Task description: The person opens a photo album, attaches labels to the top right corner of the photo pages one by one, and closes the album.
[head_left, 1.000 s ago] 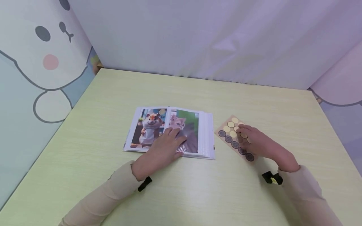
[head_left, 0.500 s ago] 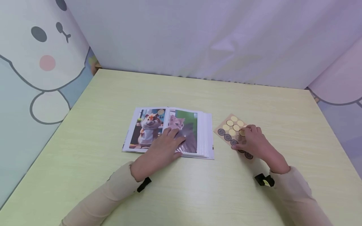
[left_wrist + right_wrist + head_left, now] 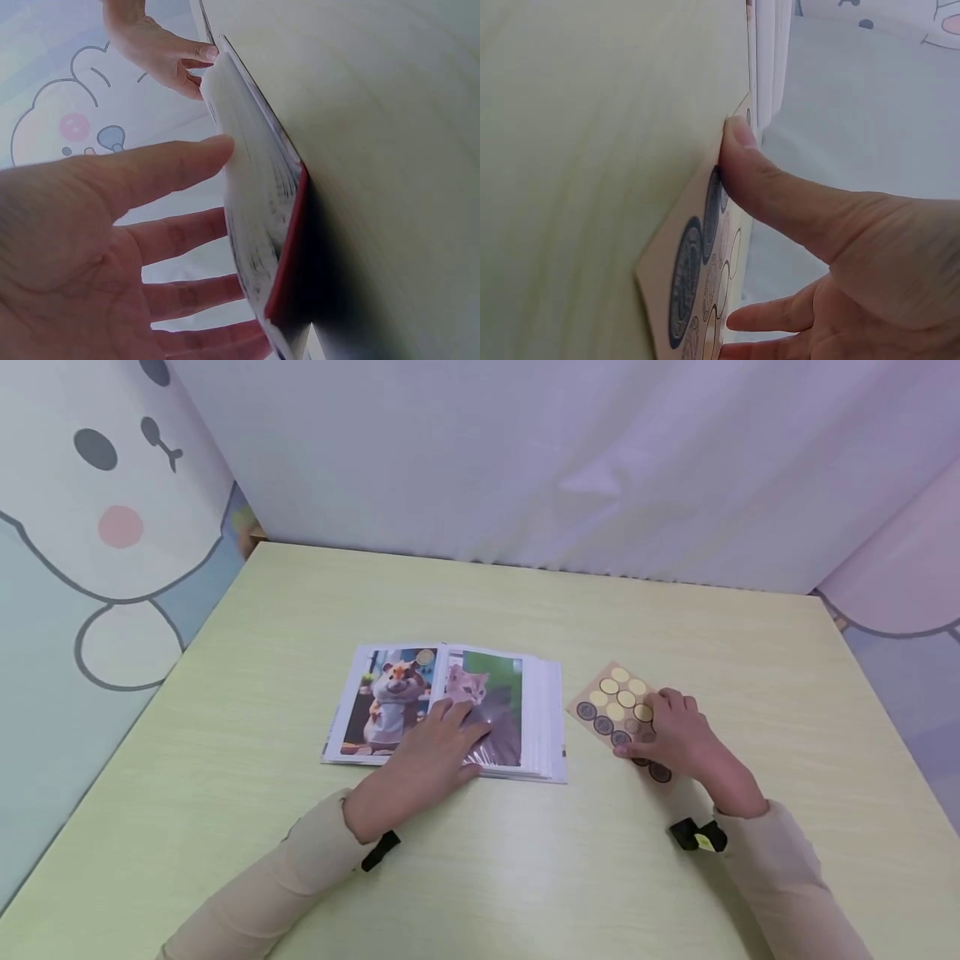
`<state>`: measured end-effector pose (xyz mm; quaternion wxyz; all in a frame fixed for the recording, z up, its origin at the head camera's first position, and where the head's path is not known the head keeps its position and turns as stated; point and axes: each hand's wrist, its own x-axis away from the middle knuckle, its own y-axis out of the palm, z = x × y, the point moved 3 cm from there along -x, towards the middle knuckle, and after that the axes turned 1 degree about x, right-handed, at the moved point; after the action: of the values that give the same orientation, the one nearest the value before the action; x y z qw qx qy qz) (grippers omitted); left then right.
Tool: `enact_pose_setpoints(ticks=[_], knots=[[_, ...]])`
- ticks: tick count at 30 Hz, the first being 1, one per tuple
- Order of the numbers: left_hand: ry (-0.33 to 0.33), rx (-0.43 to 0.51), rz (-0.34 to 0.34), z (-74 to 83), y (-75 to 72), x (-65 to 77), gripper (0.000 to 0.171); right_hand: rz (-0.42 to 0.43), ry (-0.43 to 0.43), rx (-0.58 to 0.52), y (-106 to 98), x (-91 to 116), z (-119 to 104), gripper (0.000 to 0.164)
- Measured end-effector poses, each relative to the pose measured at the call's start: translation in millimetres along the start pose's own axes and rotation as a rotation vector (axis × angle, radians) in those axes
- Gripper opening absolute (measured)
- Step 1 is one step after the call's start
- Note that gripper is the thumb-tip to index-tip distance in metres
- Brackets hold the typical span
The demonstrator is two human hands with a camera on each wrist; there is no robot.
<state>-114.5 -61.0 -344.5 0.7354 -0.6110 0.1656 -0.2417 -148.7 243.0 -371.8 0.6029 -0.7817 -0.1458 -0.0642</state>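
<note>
An open photo album [image 3: 551, 718] lies on the table, with a hamster picture [image 3: 390, 702] on its left page and a kitten picture [image 3: 498, 693] on its right. My left hand [image 3: 431, 752] rests across the lower middle of the pages, fingers fairly straight over the kitten picture. To the right lies a tan sheet of round coin-like stickers [image 3: 615, 710], pale and dark. My right hand [image 3: 682, 735] spans this sheet, thumb [image 3: 742, 154] at its near left edge and fingers toward the opposite edge. The hand covers the sheet's right part.
The pale wood-look table [image 3: 480, 877] carries the album and the sheet. A white curtain [image 3: 510, 460] hangs behind its far edge. A cartoon-printed panel [image 3: 52, 610] stands along the left side, and a pinkish one [image 3: 907, 560] at the right.
My right hand has turned and set its thumb at the sheet's near left edge, uncovering more stickers. The left hand stays on the album. The head view has shifted slightly.
</note>
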Motion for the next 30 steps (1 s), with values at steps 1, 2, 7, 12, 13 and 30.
enact_pose_setpoints(ticks=[1,2,7,12,13,30], knots=[[0.0,0.001,0.001,0.0,-0.2,0.2,0.047,0.001,-0.004,0.003,-0.6,-0.2,-0.7,0.083],[0.0,0.001,0.004,-0.1,-0.2,0.1,0.047,0.001,-0.007,0.007,-1.0,-0.3,-0.8,0.083],[0.002,0.001,-0.001,-0.1,-0.1,0.0,0.048,-0.005,-0.005,0.025,-1.9,0.7,-2.5,0.087],[0.001,0.005,-0.002,-0.3,-0.4,-0.2,0.048,-0.002,-0.023,0.051,-1.7,1.9,-4.9,0.082],[-0.001,0.006,-0.005,-0.3,-0.8,-0.2,0.048,-0.003,-0.031,0.058,-1.5,2.1,-5.4,0.08],[0.01,-0.001,-0.012,-1.4,-1.4,0.9,0.049,-0.132,0.029,0.294,-10.1,-0.7,-12.3,0.056]])
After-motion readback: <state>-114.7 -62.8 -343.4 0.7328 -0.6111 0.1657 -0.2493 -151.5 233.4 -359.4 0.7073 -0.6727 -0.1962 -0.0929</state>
